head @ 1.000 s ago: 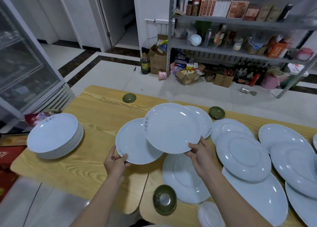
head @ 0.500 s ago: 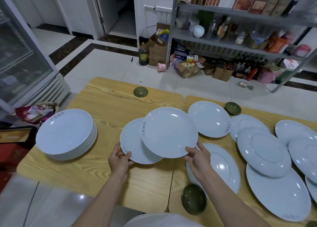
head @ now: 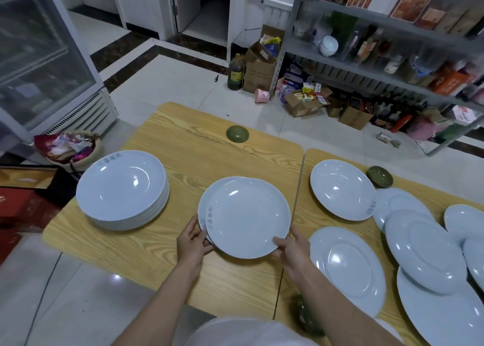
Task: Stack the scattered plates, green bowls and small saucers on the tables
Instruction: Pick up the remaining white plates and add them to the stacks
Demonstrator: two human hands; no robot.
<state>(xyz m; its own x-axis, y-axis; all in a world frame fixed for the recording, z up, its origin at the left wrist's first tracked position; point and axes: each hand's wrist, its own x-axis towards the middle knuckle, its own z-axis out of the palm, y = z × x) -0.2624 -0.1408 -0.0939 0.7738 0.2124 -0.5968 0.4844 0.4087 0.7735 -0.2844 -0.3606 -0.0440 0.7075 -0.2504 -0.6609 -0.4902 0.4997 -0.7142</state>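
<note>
A white plate (head: 248, 214) lies on top of a second white plate (head: 205, 201) near the front of the left wooden table (head: 183, 157). My left hand (head: 192, 241) holds the lower plate's near-left rim. My right hand (head: 290, 248) grips the upper plate's near-right rim. A tall stack of white plates (head: 123, 188) stands at the left. More white plates lie scattered on the right table: one deep plate (head: 341, 188), one flat plate (head: 348, 264) and several overlapping ones (head: 424, 248). Green bowls sit at the far edge (head: 237, 134), at the right (head: 379, 176) and under my right forearm (head: 306, 317).
A glass-door fridge (head: 39, 57) stands at the left with a basket of packets (head: 70, 146) beside it. Metal shelving (head: 379, 44) with boxes and bottles lines the far right. An oil bottle (head: 235, 72) and cartons stand on the tiled floor beyond the tables.
My right hand has carried the raised plate leftward and down onto the plate held by my left hand. The view has shifted left, so the stack is nearer the middle.
</note>
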